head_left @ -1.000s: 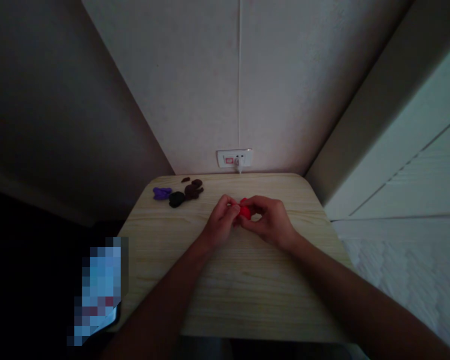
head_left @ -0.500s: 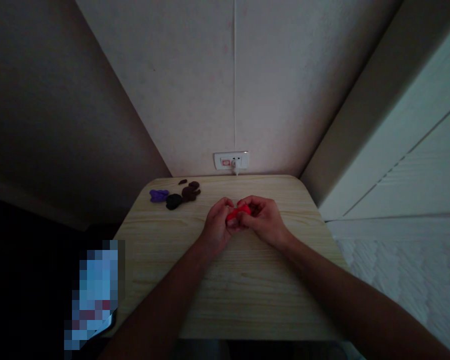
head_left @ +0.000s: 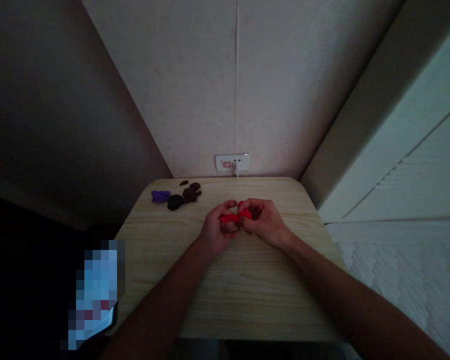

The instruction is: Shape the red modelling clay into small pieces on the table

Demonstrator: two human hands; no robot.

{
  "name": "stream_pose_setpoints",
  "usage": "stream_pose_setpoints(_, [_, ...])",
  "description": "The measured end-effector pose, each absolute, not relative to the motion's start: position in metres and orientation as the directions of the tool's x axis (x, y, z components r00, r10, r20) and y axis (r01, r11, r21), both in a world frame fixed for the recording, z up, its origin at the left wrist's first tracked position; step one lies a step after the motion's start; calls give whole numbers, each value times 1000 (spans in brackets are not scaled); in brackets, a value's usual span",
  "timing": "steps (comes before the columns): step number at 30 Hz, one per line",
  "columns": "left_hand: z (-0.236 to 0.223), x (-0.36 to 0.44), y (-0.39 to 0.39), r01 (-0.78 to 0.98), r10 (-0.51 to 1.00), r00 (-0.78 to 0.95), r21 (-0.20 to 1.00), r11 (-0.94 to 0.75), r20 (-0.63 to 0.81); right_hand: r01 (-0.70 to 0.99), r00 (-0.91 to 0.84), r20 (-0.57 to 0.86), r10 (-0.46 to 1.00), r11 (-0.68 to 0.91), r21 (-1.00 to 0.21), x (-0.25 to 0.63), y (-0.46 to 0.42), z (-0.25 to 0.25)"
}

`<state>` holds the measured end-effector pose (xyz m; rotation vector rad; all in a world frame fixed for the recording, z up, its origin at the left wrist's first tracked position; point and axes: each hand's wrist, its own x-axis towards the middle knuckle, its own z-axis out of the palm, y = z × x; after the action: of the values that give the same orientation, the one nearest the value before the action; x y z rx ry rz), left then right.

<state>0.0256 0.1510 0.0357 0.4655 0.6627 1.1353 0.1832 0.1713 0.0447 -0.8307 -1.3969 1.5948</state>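
A piece of red modelling clay (head_left: 231, 218) is held over the middle of the small table. It looks stretched to the left, with a thicker lump at its right end. My right hand (head_left: 264, 220) pinches this lump between thumb and fingers. At the other end, my left hand (head_left: 214, 230) supports the thinner part, its thumb and fingers curved around it with a gap between them. Farther back on the left lie lumps of purple clay (head_left: 160, 196), black clay (head_left: 175, 202) and dark brown clay (head_left: 191, 193).
The pale wooden table (head_left: 195, 310) stands against a wall. Just above its back edge is a wall socket (head_left: 225, 162) with a white plug (head_left: 236, 168). A lit, pixelated screen (head_left: 97, 280) is at the left edge. White quilted fabric (head_left: 401, 280) lies to the right.
The red clay now reaches farther left and looks longer. My left hand has shifted slightly left and its fingers have loosened. My right hand keeps its pinch.
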Motion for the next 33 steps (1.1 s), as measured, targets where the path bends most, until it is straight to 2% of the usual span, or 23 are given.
stream_pose_setpoints(3, [39, 7, 157, -781, 968, 155, 576, 241, -196, -249, -385, 46, 922, -56, -967, 189, 175, 48])
stream_pose_setpoints(6, [36, -1, 164, -735, 986, -39, 673, 82, -162, -335, -349, 44, 936, -81, -939, 191, 178, 47])
stream_pose_setpoints(8, [30, 0, 168, -546, 975, -192, 838, -15, -108, -357, -348, 42, 936, -91, -930, 191, 179, 43])
stream_pose_setpoints(10, [24, 4, 169, -213, 955, -294, 971, -107, 40, -363, -344, 42, 938, -92, -927, 191, 182, 38])
stream_pose_setpoints(11, [21, 5, 169, -37, 954, -276, 990, -135, 120, -367, -337, 47, 940, -85, -926, 191, 183, 36])
stream_pose_setpoints(14, [15, 6, 166, 366, 948, -177, 912, -185, 264, -368, -313, 88, 946, -36, -929, 194, 188, 30])
stream_pose_setpoints(18, [10, 3, 164, 596, 928, -31, 753, -280, 370, -334, -303, 97, 948, -10, -942, 196, 189, 28])
stream_pose_setpoints(21, [8, 2, 164, 678, 916, 76, 653, -337, 394, -310, -307, 68, 949, -32, -950, 196, 188, 28])
stream_pose_setpoints(23, [8, 3, 165, 692, 913, 93, 633, -346, 398, -293, -303, 68, 950, -25, -956, 195, 188, 27])
stream_pose_setpoints(28, [15, 2, 162, 647, 843, -20, 650, -399, 538, -234, -276, 100, 956, 34, -972, 194, 188, 26])
stream_pose_setpoints(30, [19, 3, 159, 587, 815, -2, 660, -469, 580, -219, -267, 105, 958, 46, -975, 194, 188, 26])
stream_pose_setpoints(33, [24, 7, 154, 464, 832, 70, 721, -515, 550, -252, -271, 97, 958, 26, -967, 193, 188, 26])
